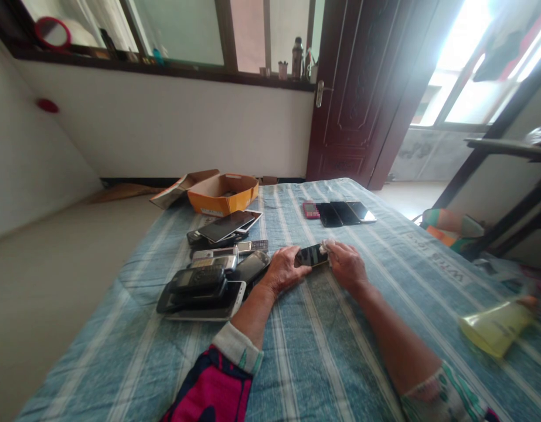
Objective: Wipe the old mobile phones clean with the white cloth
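A dark mobile phone (311,255) lies sideways on the striped cloth between my two hands. My left hand (285,269) is closed on its left end, thumb along the near edge. In my right hand (347,265) is a crumpled white tissue (326,246), pinched and pressed against the phone's right end. Left of my left hand is a loose heap of old phones: a black phone (197,278) on top of others, a large white-edged phone (232,302) beneath, and a dark smartphone (227,225) at the back.
An open orange cardboard box (221,202) stands behind the heap. At the back right, a small pink phone (311,210) lies beside a row of dark smartphones (346,213). A yellow translucent packet (494,328) is at the right. Beyond the bed are a brown door (353,94) and window ledge.
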Tool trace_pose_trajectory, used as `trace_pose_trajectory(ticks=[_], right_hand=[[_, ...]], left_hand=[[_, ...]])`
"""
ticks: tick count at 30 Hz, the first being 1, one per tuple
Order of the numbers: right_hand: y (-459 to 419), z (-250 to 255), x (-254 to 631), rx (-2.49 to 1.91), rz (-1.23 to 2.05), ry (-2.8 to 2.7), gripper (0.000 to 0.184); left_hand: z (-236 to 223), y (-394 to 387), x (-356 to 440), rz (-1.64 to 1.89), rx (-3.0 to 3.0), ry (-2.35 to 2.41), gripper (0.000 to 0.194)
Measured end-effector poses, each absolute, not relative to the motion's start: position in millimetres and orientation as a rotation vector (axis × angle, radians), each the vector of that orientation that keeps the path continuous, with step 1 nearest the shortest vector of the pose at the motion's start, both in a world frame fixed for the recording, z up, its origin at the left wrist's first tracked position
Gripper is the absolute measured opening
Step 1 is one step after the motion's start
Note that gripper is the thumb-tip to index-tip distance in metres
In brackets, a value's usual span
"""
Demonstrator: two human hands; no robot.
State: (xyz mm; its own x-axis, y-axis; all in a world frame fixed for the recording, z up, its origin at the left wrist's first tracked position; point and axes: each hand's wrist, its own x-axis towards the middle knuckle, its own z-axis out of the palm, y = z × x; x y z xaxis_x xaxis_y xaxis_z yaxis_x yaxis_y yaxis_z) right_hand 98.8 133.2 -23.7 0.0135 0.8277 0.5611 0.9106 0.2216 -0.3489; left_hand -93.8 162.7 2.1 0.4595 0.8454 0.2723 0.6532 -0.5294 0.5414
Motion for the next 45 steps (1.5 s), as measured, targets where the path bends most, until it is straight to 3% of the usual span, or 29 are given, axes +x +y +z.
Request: trace_pose_trajectory(ticks=[5,22,45], right_hand=[[128,-22,79,-1.333,-0.268,-1.829,0.03],[129,-4,73,-1.179,-0.426,-1.919,0.021],[147,-15,90,-1.377,-0.445,-1.854,0.023]], left_hand=[[4,164,-94,0.749,2.38,1.204,0.019],[2,162,-95,0.868,2.176,1.054,0.042],[-11,167,-88,1.095,1.998,1.154,0.029]])
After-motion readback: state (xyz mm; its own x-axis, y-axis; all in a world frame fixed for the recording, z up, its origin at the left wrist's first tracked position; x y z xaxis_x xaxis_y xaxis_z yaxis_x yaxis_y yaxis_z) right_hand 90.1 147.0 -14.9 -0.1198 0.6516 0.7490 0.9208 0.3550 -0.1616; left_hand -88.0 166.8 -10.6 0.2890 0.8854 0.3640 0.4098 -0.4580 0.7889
